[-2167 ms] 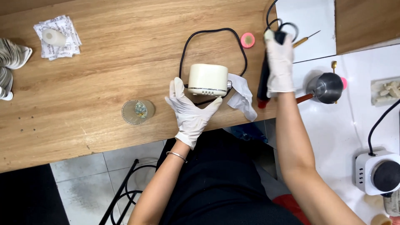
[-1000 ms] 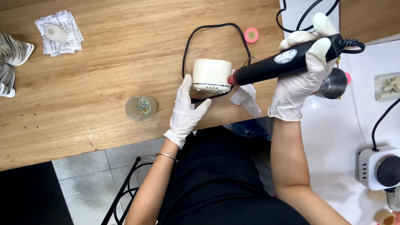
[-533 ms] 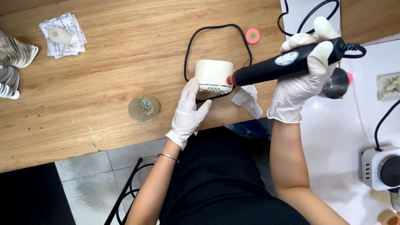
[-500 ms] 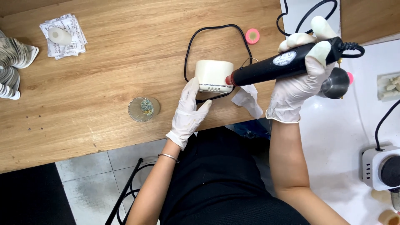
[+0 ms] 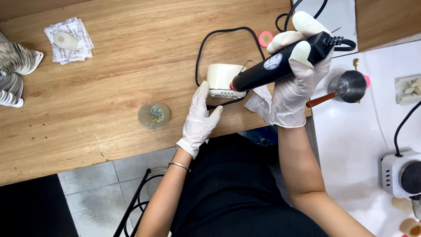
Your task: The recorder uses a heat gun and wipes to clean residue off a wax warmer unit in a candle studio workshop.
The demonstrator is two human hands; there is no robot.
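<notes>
My right hand (image 5: 298, 74), in a white glove, grips a black corded heat-gun-like tool (image 5: 280, 65) held above the table, its reddish nozzle pointing left toward a cream-white cylindrical holder (image 5: 222, 77). My left hand (image 5: 199, 118), also gloved, rests flat on the wooden table (image 5: 109, 66) with fingers spread, its fingertips touching the base of the holder. A black cord (image 5: 221, 31) loops behind the holder. A crumpled white tissue (image 5: 259, 103) lies under my right wrist.
A small clear glass dish (image 5: 153, 115) with coloured bits sits left of my left hand. Paper packets (image 5: 69, 40) lie at the far left, a pink tape roll (image 5: 265, 38) at the back. On the white counter stand a metal pot (image 5: 348, 87) and a small hotplate (image 5: 403, 173).
My right hand has lifted the black tool from upright on the table to a slanted hold aimed at the holder. My left hand slid from the holder's side to its base.
</notes>
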